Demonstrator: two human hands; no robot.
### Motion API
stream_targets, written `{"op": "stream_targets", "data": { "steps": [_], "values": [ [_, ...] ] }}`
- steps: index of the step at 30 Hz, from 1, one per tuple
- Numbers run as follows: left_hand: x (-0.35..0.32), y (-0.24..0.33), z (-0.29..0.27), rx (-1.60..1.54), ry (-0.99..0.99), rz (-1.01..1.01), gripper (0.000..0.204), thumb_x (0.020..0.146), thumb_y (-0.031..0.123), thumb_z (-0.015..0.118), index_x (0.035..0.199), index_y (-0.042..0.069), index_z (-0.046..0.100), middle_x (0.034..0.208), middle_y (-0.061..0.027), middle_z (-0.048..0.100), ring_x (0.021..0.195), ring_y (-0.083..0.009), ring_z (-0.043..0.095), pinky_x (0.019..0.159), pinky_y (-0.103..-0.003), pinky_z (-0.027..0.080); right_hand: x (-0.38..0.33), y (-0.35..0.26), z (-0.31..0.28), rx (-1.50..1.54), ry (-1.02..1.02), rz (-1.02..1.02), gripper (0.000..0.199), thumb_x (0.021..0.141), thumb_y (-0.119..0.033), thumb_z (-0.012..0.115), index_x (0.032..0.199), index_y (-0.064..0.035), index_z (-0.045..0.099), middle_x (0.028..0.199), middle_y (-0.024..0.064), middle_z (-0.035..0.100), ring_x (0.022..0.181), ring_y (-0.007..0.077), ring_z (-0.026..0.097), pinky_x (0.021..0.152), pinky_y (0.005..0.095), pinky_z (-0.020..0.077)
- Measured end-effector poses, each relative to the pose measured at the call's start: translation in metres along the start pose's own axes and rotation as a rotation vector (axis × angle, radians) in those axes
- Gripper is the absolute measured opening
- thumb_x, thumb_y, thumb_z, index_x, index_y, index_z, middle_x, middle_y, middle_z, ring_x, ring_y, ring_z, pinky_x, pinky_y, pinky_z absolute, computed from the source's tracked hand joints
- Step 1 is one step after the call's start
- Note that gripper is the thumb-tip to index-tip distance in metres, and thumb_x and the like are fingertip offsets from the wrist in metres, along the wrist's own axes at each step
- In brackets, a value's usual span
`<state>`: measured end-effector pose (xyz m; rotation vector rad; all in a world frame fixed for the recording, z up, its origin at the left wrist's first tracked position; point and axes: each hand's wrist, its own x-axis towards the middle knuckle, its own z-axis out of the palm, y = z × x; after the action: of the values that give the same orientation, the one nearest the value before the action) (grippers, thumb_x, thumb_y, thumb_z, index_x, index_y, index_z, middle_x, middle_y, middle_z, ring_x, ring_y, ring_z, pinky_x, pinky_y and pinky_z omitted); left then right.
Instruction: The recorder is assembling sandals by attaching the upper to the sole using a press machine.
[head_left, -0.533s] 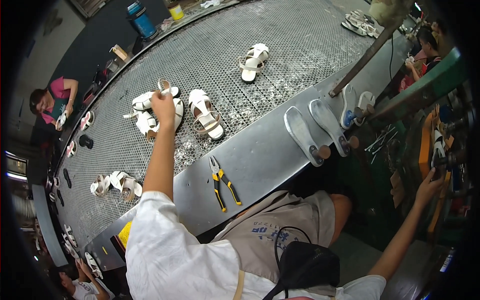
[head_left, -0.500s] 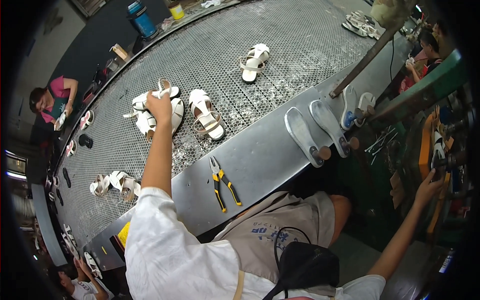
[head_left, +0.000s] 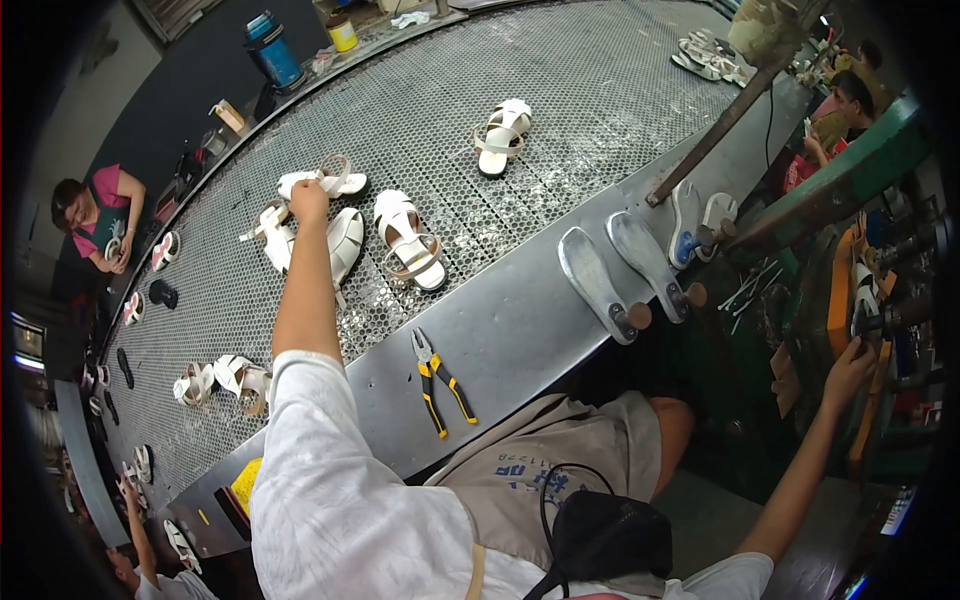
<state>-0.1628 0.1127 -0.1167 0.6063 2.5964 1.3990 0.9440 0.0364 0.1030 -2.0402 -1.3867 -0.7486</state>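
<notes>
My left hand (head_left: 308, 200) reaches far out over the perforated metal table (head_left: 420, 80). Its fingers are curled at the heel end of a white sandal (head_left: 330, 182). Two more white sandals (head_left: 272, 232) (head_left: 346, 243) lie on either side of my wrist, and a fourth with a tan strap (head_left: 410, 240) is just right of them. My right hand (head_left: 850, 368) is stretched out to the right against an orange-and-dark machine part (head_left: 838, 300); its grip is unclear.
Yellow-handled pliers (head_left: 440, 385) lie on the smooth steel rim near me. Two metal foot forms (head_left: 595, 280) (head_left: 645, 262) stick up at the rim. Another sandal pair (head_left: 500, 135) lies farther out, more sandals (head_left: 230, 378) at left. A person in pink (head_left: 95, 215) works across the table.
My left hand has drawn back slightly toward me and to the left along the sandals. My right hand has stayed at the machine.
</notes>
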Motion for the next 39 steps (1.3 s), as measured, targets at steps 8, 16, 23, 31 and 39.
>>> {"op": "stream_targets", "data": {
  "steps": [8, 16, 23, 31, 39],
  "values": [
    [-0.169, 0.1, -0.101, -1.418, -0.9, -0.12, 0.077, 0.114, 0.064, 0.035, 0.159, 0.002, 0.04, 0.159, -0.0271, 0.05, 0.139, -0.0475, 0.059, 0.113, -0.061, 0.052, -0.006, 0.006, -0.017, 0.0, -0.049, 0.045, 0.056, 0.115, -0.045, 0.055, 0.142, 0.0035, 0.056, 0.135, 0.0251, 0.056, 0.122, 0.0433, 0.062, 0.102, 0.0511, 0.0529],
    [-0.473, 0.183, -0.08, -1.049, -2.247, -0.584, 0.086, 0.082, 0.012, 0.086, 0.156, 0.0, 0.044, 0.138, -0.0212, 0.068, 0.123, -0.0333, 0.072, 0.107, -0.045, 0.058, 0.066, -0.009, -0.008, -0.079, -0.316, 0.256, 0.063, 0.105, -0.054, 0.064, 0.135, 0.0009, 0.071, 0.141, 0.0252, 0.069, 0.131, 0.0455, 0.064, 0.107, 0.0542, 0.0513],
    [-0.433, 0.232, -0.074, -1.431, -1.88, -0.184, 0.1, 0.074, 0.006, 0.084, 0.163, 0.001, 0.037, 0.15, -0.0273, 0.059, 0.125, -0.0402, 0.071, 0.101, -0.05, 0.065, 0.079, -0.082, 0.007, -0.181, -0.273, 0.552, 0.066, 0.1, -0.057, 0.066, 0.139, -0.0046, 0.072, 0.14, 0.0242, 0.071, 0.133, 0.0448, 0.065, 0.112, 0.0522, 0.0507],
    [-0.409, 0.217, -0.065, -1.732, -2.043, -0.3, 0.127, 0.082, 0.092, 0.066, 0.169, 0.006, 0.03, 0.167, -0.0234, 0.042, 0.149, -0.0428, 0.05, 0.122, -0.064, 0.045, 0.067, -0.06, 0.03, 0.107, -0.089, 0.41, 0.058, 0.1, -0.04, 0.072, 0.134, 0.0067, 0.071, 0.136, 0.028, 0.072, 0.126, 0.0406, 0.07, 0.108, 0.0506, 0.0543],
    [-0.5, 0.148, -0.034, -0.982, -1.693, -0.59, 0.044, 0.1, 0.007, 0.069, 0.142, -0.002, 0.063, 0.13, -0.016, 0.074, 0.112, -0.0288, 0.075, 0.096, -0.043, 0.064, -0.176, -0.293, -0.074, 1.242, 0.031, 0.771, 0.016, 0.097, -0.01, 0.075, 0.107, -0.0047, 0.065, 0.106, 0.0053, 0.069, 0.098, 0.0193, 0.068, 0.088, 0.0361, 0.0569]
  ]
}}
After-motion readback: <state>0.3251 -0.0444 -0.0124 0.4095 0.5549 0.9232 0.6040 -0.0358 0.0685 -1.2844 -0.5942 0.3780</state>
